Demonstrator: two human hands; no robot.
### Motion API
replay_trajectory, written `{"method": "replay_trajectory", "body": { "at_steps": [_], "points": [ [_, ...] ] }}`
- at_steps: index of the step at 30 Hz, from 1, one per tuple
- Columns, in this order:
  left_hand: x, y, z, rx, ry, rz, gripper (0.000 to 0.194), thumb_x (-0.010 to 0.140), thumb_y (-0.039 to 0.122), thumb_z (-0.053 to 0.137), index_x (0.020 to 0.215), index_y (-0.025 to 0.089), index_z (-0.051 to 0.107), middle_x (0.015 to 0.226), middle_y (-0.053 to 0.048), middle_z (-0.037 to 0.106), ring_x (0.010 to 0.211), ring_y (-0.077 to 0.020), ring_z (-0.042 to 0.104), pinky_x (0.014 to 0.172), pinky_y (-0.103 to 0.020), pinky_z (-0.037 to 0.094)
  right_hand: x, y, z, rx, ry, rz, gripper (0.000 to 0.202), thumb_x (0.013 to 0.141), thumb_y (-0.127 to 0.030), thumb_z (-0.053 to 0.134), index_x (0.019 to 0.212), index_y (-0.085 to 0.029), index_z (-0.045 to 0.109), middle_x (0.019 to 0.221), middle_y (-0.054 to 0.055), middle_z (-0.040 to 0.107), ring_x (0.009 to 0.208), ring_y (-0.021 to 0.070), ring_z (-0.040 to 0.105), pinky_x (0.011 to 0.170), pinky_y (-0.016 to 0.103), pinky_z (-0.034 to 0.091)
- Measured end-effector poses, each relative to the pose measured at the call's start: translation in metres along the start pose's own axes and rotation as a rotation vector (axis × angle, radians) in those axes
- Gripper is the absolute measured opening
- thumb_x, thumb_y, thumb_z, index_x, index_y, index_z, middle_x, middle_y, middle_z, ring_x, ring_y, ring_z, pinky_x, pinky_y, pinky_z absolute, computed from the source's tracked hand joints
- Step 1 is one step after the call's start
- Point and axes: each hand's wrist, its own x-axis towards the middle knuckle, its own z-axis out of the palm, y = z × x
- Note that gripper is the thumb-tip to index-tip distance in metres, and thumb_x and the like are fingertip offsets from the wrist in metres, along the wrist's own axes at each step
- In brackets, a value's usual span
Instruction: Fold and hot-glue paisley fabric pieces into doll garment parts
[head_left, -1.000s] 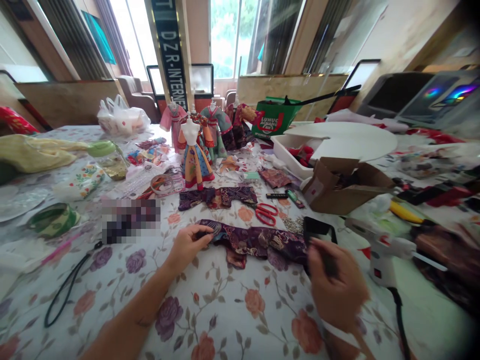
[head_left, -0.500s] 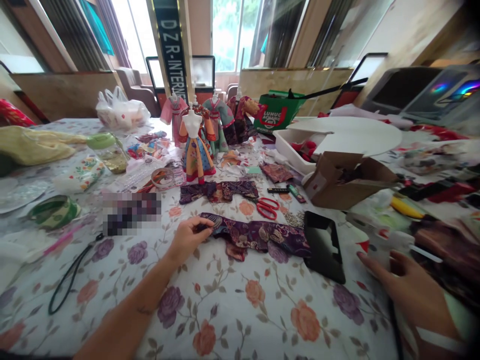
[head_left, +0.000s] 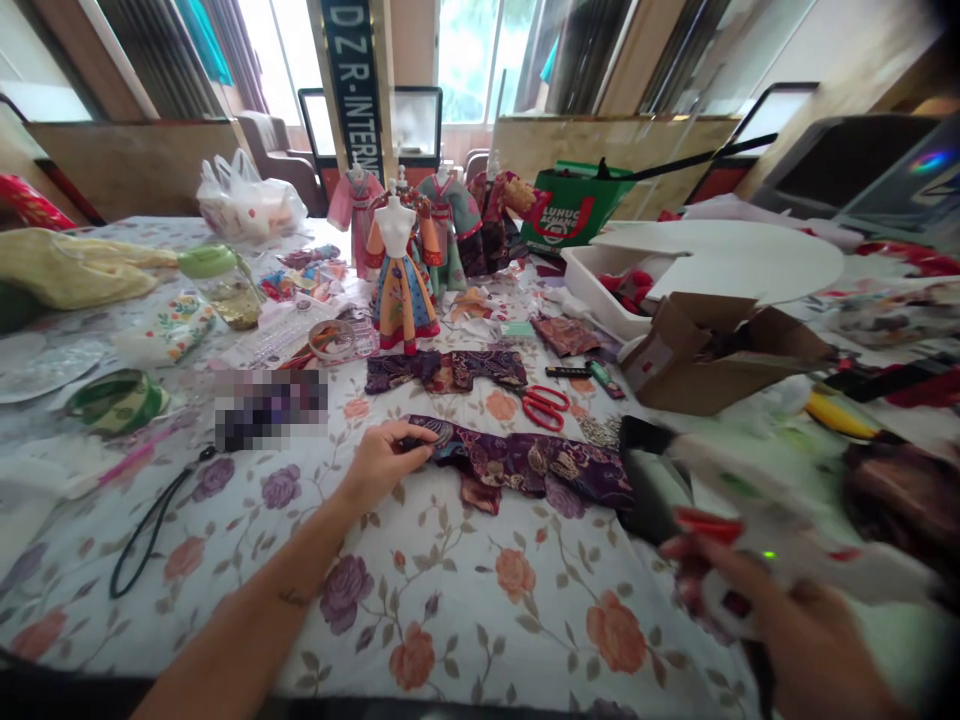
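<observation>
My left hand (head_left: 390, 462) pinches the left end of a dark purple patterned doll-size fabric piece (head_left: 525, 468), spread across the flowered tablecloth. A reddish-brown flap hangs from the fabric's lower edge. At the right, my right hand (head_left: 780, 610), smeared by motion, is closed around a white hot glue gun (head_left: 795, 520) with a red part, a small green light and a dark cord. Its front passes over a black tablet-like slab (head_left: 649, 480) beside the fabric's right end. A second purple fabric piece (head_left: 446, 371) lies farther back, with red-handled scissors (head_left: 545, 408) to its right.
Doll forms in small robes stand behind, the nearest in an orange-and-blue skirt (head_left: 405, 300). An open cardboard box (head_left: 705, 365) and a white tray (head_left: 600, 300) are at the right. Green tape (head_left: 116, 402), a lidded jar (head_left: 229, 290) and a looped black strap (head_left: 150, 535) lie left.
My right hand has lifted the glue gun and brought it leftward, over the black slab. My left hand keeps its pinch on the fabric. The view has shifted slightly.
</observation>
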Motion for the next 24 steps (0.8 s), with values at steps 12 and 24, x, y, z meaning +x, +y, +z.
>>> {"method": "replay_trajectory", "body": {
  "at_steps": [12, 24],
  "points": [
    [-0.001, -0.003, -0.002, 0.025, -0.006, 0.127, 0.019, 0.071, 0.026, 0.068, 0.086, 0.018, 0.074, 0.077, -0.004, 0.067, 0.058, -0.0111, 0.056, 0.045, -0.019, 0.040, -0.064, -0.056, 0.074, 0.352, -0.745, 0.175, 0.038, 0.075, -0.054, 0.057, 0.082, -0.017, 0.063, 0.054, -0.002, 0.053, 0.049, 0.0125, 0.046, 0.046, 0.023, 0.036],
    [-0.001, -0.003, -0.002, 0.011, -0.039, 0.163, 0.019, 0.072, 0.024, 0.068, 0.088, 0.016, 0.074, 0.078, -0.004, 0.065, 0.064, -0.0122, 0.055, 0.055, -0.021, 0.041, -0.062, -0.067, 0.077, 0.258, -0.753, 0.159, 0.032, 0.076, -0.050, 0.052, 0.069, -0.019, 0.058, 0.046, -0.003, 0.051, 0.043, 0.0125, 0.045, 0.042, 0.023, 0.036]
  ]
}}
